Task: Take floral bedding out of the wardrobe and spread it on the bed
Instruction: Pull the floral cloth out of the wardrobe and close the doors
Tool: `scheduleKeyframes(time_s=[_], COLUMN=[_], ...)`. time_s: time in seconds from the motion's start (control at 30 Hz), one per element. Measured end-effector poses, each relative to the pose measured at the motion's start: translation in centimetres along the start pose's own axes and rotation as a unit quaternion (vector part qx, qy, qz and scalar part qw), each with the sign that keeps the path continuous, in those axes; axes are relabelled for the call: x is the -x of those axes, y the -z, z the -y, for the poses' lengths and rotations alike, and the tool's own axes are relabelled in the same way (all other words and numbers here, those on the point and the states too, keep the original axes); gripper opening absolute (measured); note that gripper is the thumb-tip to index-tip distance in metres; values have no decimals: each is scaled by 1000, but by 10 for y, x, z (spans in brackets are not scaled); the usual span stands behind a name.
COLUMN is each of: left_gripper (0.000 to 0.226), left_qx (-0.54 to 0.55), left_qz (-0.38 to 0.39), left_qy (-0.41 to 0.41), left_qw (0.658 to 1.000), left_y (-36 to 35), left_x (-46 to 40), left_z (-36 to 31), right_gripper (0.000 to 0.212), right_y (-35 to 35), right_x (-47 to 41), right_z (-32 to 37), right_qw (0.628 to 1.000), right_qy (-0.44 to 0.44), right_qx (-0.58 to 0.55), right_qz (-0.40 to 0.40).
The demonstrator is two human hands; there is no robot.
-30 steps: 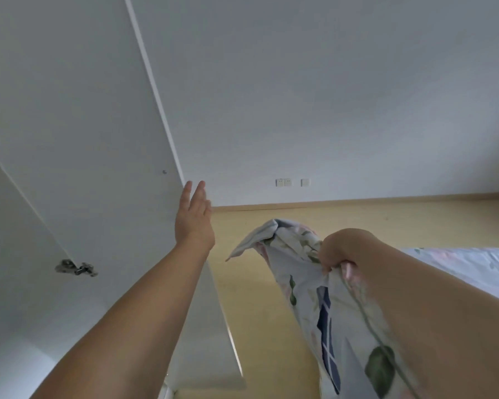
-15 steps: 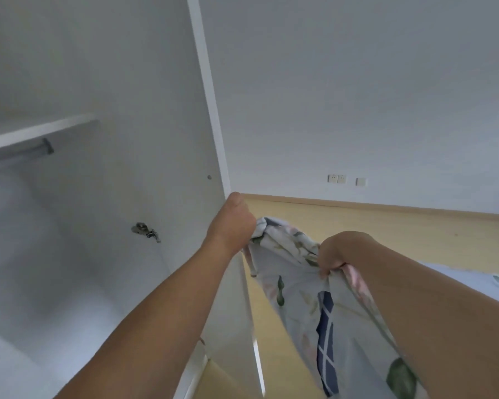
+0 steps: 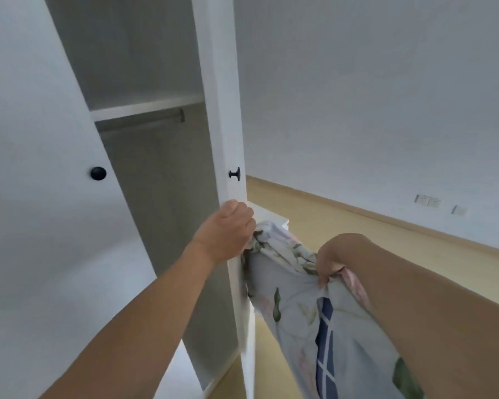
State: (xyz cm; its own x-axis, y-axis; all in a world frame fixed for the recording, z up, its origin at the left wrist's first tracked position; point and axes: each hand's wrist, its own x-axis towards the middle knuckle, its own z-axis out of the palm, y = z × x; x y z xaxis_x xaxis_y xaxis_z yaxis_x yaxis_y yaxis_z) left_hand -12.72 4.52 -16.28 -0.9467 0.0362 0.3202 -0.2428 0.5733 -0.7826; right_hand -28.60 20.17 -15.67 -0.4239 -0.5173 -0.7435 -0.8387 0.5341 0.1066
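One floral bedding point(image 3: 306, 309) (pale, green leaves, blue patch), bunched in right hand point(image 3: 333, 259); left hand point(image 3: 228, 228) gripping wardrobe door point(image 3: 228, 139); two black knobs point(image 3: 234, 173).

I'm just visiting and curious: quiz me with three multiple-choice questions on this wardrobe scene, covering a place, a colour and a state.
1. Where is the left hand?
A. on the right door's edge
B. on the floor
C. on the hanging rail

2. What colour are the door knobs?
A. gold
B. black
C. red

3. What is the right hand doing?
A. hanging open
B. pointing at the wall
C. gripping floral bedding

Answers: 1 A, its fingers curl round the door edge below the knob; 2 B, both knobs look black; 3 C, its fist bunches the cloth.
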Motion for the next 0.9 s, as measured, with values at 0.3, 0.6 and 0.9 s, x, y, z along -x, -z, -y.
scheduleKeyframes(time_s=[0.3, 0.6, 0.9], left_gripper=[72, 111, 107], left_qx=[-69, -79, -55], left_qz=[271, 334, 349], left_qy=[212, 251, 265], left_qw=[936, 905, 897], left_y=[-65, -92, -118], left_x=[98, 95, 97], left_z=[55, 73, 87], right_gripper=[53, 57, 51], right_y=[33, 50, 64], right_x=[-11, -22, -58], right_z=[84, 96, 114], right_qw=[995, 989, 987], right_qy=[64, 75, 77], right_qx=[62, 120, 130], right_qz=[-37, -50, -50])
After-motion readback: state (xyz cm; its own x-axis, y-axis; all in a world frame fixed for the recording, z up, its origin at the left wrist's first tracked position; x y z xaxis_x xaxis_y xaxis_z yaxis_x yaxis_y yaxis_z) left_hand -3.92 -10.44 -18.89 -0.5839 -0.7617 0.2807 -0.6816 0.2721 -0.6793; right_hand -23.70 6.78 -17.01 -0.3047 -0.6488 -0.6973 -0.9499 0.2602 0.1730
